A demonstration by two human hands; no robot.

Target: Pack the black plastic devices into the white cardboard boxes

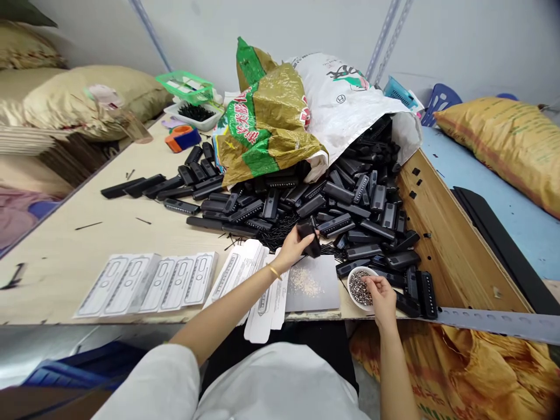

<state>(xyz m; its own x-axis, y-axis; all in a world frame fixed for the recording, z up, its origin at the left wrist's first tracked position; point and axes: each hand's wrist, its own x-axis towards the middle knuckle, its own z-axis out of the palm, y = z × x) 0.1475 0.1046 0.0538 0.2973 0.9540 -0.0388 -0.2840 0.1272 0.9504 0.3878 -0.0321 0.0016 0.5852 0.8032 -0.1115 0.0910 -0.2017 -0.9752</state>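
Note:
My left hand (pixel 294 246) is closed round a black plastic case (pixel 310 240), held above the near edge of a big heap of similar black cases (pixel 341 204). My right hand (pixel 380 291) is at a small white bowl (pixel 351 295) full of tiny shiny metal pieces (pixel 359 284). Its fingers are pinched together at the pieces, and what they hold is too small to make out. Between the two hands lies a grey sheet (pixel 326 291) with a scatter of small pale bits (pixel 305 282). Flat printed white boxes (pixel 242 262) lie left of that sheet, under my left forearm.
Packed white boxes (pixel 151 280) stand in a row along the table's front left. A gold and green sack (pixel 280 111) and a white sack (pixel 350 99) rest behind the heap. An orange-and-blue tape dispenser (pixel 181 139) sits farther back. A wooden board (pixel 455 251) borders the right side.

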